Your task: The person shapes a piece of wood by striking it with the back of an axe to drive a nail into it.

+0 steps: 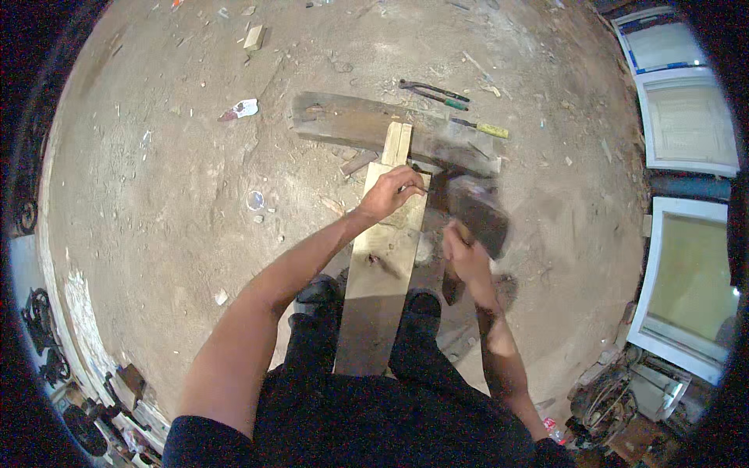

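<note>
A pale wooden plank runs away from me between my legs, a dark knot in its face. Its narrowed far end lies over a weathered thick board. My left hand rests on the plank near its right edge, fingers pinched on a thin dark piece like a nail. To the right of the plank, my right hand is closed around the handle of a hatchet. Its broad dark head is smeared by motion, so the exact shape is unclear.
Beyond the thick board lie long-handled pincers and a yellow-handled chisel. Wood chips and a small block are scattered over the dirt floor. White-framed windows lean at the right. Clutter lies at the lower right.
</note>
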Action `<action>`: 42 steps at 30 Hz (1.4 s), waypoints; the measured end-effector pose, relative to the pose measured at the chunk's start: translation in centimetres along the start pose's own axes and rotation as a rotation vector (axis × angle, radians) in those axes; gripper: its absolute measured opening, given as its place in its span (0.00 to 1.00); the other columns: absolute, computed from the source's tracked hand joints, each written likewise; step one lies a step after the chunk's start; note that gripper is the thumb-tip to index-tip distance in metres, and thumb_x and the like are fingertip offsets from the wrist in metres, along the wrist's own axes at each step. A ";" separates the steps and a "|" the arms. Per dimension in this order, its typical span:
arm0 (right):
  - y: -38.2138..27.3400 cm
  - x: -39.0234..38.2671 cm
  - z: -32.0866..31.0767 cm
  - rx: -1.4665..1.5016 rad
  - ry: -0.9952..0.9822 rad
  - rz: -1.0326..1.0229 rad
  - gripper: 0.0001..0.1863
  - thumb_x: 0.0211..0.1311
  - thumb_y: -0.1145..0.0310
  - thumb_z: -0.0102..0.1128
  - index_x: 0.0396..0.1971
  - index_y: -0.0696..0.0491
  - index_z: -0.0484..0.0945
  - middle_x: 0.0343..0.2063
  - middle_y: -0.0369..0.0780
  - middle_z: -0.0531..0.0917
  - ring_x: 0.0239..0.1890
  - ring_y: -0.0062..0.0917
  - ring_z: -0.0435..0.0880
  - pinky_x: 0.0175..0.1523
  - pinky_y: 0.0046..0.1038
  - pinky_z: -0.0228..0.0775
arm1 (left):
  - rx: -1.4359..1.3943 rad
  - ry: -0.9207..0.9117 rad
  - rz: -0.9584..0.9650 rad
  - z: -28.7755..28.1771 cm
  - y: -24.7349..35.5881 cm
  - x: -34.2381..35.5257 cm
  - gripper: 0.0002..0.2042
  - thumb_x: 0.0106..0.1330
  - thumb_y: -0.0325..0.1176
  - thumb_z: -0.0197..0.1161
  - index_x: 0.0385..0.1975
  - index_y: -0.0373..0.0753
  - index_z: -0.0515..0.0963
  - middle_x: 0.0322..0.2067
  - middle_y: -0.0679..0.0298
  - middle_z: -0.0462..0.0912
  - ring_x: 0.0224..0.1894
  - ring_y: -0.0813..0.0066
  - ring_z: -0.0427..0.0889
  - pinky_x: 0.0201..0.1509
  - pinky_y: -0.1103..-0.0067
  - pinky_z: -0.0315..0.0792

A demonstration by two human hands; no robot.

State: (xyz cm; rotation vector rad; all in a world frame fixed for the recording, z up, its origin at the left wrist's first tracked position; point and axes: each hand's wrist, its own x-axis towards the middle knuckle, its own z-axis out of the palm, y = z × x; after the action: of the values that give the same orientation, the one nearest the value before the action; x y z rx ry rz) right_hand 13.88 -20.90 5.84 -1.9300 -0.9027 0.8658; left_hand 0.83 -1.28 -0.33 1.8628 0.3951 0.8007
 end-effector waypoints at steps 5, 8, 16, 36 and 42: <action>0.1 1.9 -0.5 -0.318 -0.024 0.048 0.14 0.66 0.63 0.57 0.23 0.56 0.77 0.18 0.34 0.77 0.22 0.17 0.75 0.28 0.26 0.63 | -0.001 -0.007 -0.095 -0.4 0.2 -0.4 0.05 0.62 0.25 0.67 0.35 0.35 0.78 0.35 0.59 0.81 0.38 0.62 0.81 0.42 0.71 0.75; -6.8 -0.2 -2.8 -0.116 -0.131 0.156 0.14 0.68 0.62 0.55 0.25 0.55 0.77 0.19 0.33 0.78 0.24 0.18 0.75 0.31 0.25 0.64 | -0.016 -0.028 -0.089 -0.3 -0.3 -0.4 0.06 0.62 0.25 0.67 0.36 0.35 0.77 0.35 0.59 0.80 0.39 0.61 0.81 0.42 0.70 0.75; -1.6 0.5 0.2 -0.509 0.037 0.079 0.09 0.67 0.70 0.55 0.28 0.58 0.76 0.19 0.37 0.79 0.25 0.20 0.80 0.33 0.26 0.70 | 0.019 0.003 0.004 -0.5 0.7 0.1 0.05 0.62 0.24 0.66 0.35 0.35 0.77 0.34 0.59 0.80 0.39 0.60 0.81 0.43 0.70 0.75; -2.3 -2.6 -1.2 -0.340 0.014 -0.345 0.17 0.69 0.57 0.58 0.43 0.56 0.82 0.31 0.37 0.85 0.32 0.23 0.81 0.40 0.28 0.72 | -0.013 -0.048 -0.047 -0.6 0.6 -0.1 0.05 0.63 0.26 0.66 0.35 0.36 0.77 0.35 0.60 0.80 0.41 0.61 0.81 0.45 0.70 0.74; -3.6 1.0 0.6 -0.307 -0.220 0.275 0.21 0.66 0.53 0.62 0.49 0.53 0.81 0.46 0.42 0.84 0.48 0.37 0.82 0.54 0.38 0.72 | 0.016 -0.025 -0.127 -0.5 0.2 -0.6 0.05 0.62 0.26 0.66 0.34 0.35 0.77 0.35 0.59 0.79 0.41 0.59 0.80 0.46 0.69 0.74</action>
State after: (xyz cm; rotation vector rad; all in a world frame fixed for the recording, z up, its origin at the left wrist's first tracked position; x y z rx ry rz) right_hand 12.96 -18.34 8.47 -2.2939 -0.9560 1.1743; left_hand -0.02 -1.37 -0.25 1.8406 0.5002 0.6896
